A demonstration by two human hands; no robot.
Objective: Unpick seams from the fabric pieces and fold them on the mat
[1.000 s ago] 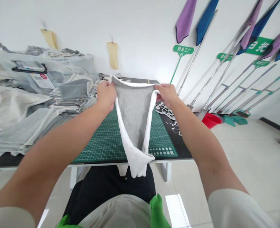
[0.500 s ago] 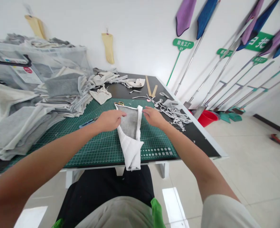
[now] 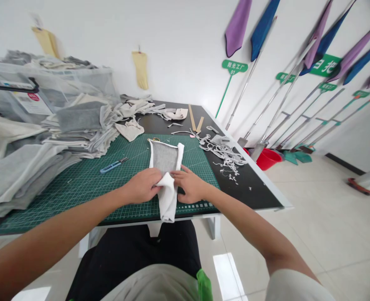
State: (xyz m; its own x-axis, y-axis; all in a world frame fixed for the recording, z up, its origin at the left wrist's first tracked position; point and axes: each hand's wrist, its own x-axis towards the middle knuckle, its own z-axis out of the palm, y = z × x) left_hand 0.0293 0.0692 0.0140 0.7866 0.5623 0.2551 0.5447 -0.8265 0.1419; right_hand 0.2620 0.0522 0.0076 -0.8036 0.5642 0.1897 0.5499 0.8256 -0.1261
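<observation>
At centre, the left hand [image 3: 143, 186] pinched a grey-and-white cloth [image 3: 164, 156]; the right hand [image 3: 189, 186] touched it, its grip unclear. A blue knife [image 3: 110, 167] lay left of centre, tangled strips [image 3: 224, 149] right.

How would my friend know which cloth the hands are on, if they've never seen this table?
Find the black table, then the big green gridded mat on it. Near the front, between the left hand and right hand, is a long grey-and-white cloth. Unlike the piled cloths to the left, it has both hands touching it.
</observation>
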